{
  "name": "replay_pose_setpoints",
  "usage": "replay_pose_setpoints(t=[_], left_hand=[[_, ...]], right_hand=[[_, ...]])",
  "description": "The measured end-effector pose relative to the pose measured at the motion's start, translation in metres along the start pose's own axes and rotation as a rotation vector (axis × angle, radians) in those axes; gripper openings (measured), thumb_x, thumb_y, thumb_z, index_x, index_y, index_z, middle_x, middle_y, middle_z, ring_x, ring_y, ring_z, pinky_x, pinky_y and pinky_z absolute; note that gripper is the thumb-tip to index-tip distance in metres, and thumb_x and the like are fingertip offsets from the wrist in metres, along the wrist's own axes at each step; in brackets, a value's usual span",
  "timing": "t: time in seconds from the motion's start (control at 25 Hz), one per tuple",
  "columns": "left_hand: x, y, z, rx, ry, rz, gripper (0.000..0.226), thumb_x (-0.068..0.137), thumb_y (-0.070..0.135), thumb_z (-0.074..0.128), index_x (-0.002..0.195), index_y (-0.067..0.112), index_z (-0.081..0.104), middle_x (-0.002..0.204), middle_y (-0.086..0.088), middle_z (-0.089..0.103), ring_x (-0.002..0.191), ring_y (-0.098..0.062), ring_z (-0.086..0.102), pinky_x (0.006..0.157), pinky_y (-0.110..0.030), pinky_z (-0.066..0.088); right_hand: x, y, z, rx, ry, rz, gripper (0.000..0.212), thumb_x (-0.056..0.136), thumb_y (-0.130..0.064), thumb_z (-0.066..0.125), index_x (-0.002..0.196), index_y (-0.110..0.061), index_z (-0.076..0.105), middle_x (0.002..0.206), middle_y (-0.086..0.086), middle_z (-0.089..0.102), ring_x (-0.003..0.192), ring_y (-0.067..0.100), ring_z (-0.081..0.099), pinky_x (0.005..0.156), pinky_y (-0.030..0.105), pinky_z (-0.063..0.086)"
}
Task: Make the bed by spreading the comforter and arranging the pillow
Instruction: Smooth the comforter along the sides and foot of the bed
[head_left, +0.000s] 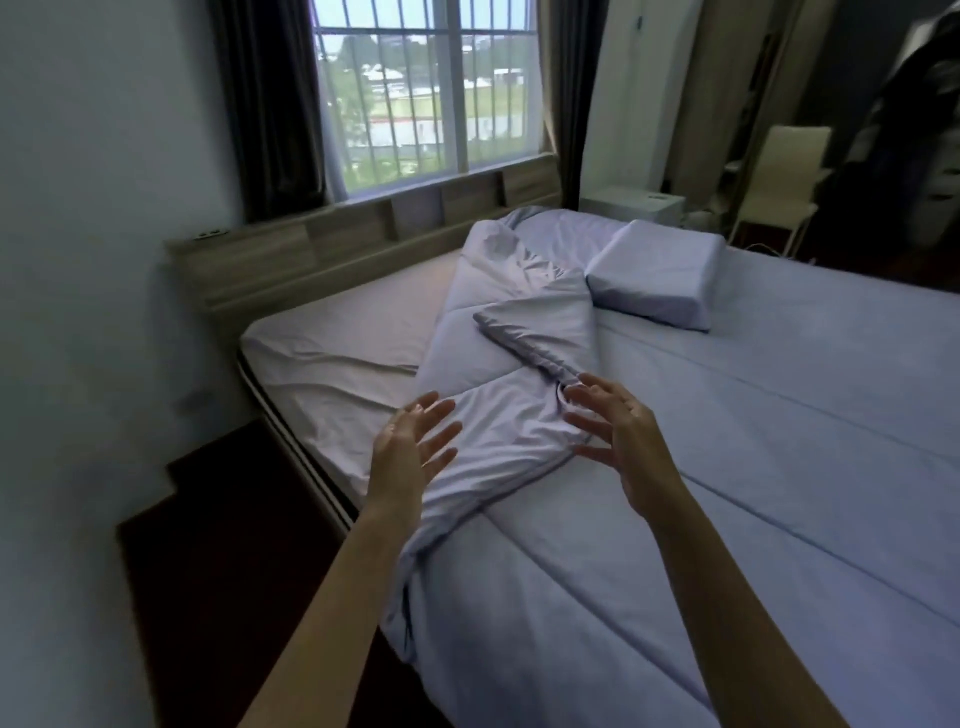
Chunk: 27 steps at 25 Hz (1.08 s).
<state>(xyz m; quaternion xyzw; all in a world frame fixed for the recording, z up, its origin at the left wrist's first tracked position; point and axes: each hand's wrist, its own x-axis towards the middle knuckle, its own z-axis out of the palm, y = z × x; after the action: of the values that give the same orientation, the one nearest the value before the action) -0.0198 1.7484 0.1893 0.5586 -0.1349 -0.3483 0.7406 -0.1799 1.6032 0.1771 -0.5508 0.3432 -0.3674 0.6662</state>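
Note:
A pale lavender comforter (753, 467) covers the right part of the bed, while its left edge (514, 322) lies folded back and bunched in a diagonal ridge. The bare fitted sheet (343, 343) shows on the left of the mattress. A matching block-shaped pillow (657, 283) rests on the comforter near the headboard. My left hand (410, 447) hovers above the bunched fold, fingers spread, holding nothing. On the other side of the fold my right hand (618, 441) is spread too, its fingertips close to the rolled edge.
A wooden headboard shelf (363, 244) runs under a barred window (426, 88) with dark curtains. A narrow strip of dark floor (208, 545) lies between the bed and the left wall. A white nightstand (631, 205) and a chair (779, 182) stand beyond the bed at the right.

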Motion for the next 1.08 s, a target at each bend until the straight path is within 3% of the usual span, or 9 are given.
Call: replay_pose_setpoints(t=[0.16,0.32,0.44,0.64,0.76,0.84,0.96,1.08], left_hand=[[0.083,0.019,-0.032,0.17,-0.026,0.024,0.025,0.1,0.019,0.038,0.11,0.018,0.061,0.104,0.002,0.07,0.094,-0.018,0.067,0.085,-0.034,0.051],[0.145,-0.012,-0.047,0.399,-0.118,-0.1,0.02,0.098,0.017,0.041,0.101,0.021,0.06,0.107,0.0,0.068,0.089,-0.016,0.065,0.082,-0.034,0.048],[0.189,-0.043,-0.05,0.611,-0.218,-0.159,0.024,0.098,0.015,0.042,0.112,0.015,0.06,0.112,-0.001,0.067,0.09,-0.013,0.064,0.083,-0.029,0.048],[0.277,-0.064,-0.026,0.774,-0.361,-0.198,0.022,0.097,0.015,0.041,0.106,0.022,0.061,0.11,0.004,0.068,0.093,-0.01,0.065,0.082,-0.028,0.05],[0.323,-0.079,-0.004,0.875,-0.501,-0.248,0.022,0.098,0.017,0.041,0.107,0.022,0.06,0.11,0.005,0.067,0.094,-0.012,0.064,0.077,-0.026,0.048],[0.351,-0.091,0.013,0.924,-0.57,-0.275,0.02,0.098,0.018,0.042,0.108,0.021,0.059,0.109,0.004,0.066,0.091,-0.012,0.063,0.074,-0.024,0.047],[0.386,-0.116,0.048,0.922,-0.619,-0.366,0.018,0.097,0.016,0.045,0.111,0.02,0.056,0.101,0.006,0.064,0.085,-0.01,0.061,0.073,-0.027,0.045],[0.417,-0.146,0.084,0.884,-0.643,-0.446,0.022,0.097,0.015,0.046,0.117,0.023,0.05,0.097,0.007,0.061,0.083,-0.012,0.061,0.073,-0.029,0.047]], right_hand=[[0.052,0.02,0.046,0.054,0.179,0.034,0.029,0.097,-0.026,0.048,0.123,-0.019,0.059,0.114,0.0,0.07,0.101,0.021,0.069,0.071,0.034,0.056],[0.082,0.067,0.072,0.046,0.303,0.171,0.022,0.096,-0.027,0.049,0.114,-0.023,0.061,0.114,0.001,0.069,0.1,0.023,0.067,0.077,0.039,0.055],[0.11,0.091,0.07,0.02,0.419,0.23,0.021,0.097,-0.025,0.048,0.113,-0.02,0.061,0.114,0.002,0.068,0.098,0.022,0.066,0.08,0.041,0.054],[0.177,0.143,0.048,0.084,0.629,0.276,0.019,0.095,-0.023,0.05,0.109,-0.019,0.061,0.112,0.003,0.068,0.09,0.019,0.063,0.066,0.031,0.05],[0.207,0.184,0.043,0.136,0.769,0.314,0.01,0.091,-0.024,0.054,0.093,-0.027,0.063,0.111,0.006,0.069,0.087,0.016,0.062,0.061,0.03,0.049],[0.218,0.206,0.041,0.14,0.852,0.332,0.007,0.086,-0.027,0.058,0.083,-0.029,0.064,0.105,0.01,0.069,0.083,0.017,0.061,0.064,0.036,0.052],[0.226,0.223,0.028,0.089,0.975,0.339,0.01,0.081,-0.029,0.057,0.085,-0.029,0.066,0.096,0.004,0.067,0.088,0.022,0.061,0.086,0.047,0.052],[0.231,0.227,0.008,-0.044,1.095,0.391,0.025,0.087,-0.02,0.054,0.11,-0.017,0.066,0.115,0.007,0.068,0.108,0.026,0.06,0.093,0.033,0.044]])
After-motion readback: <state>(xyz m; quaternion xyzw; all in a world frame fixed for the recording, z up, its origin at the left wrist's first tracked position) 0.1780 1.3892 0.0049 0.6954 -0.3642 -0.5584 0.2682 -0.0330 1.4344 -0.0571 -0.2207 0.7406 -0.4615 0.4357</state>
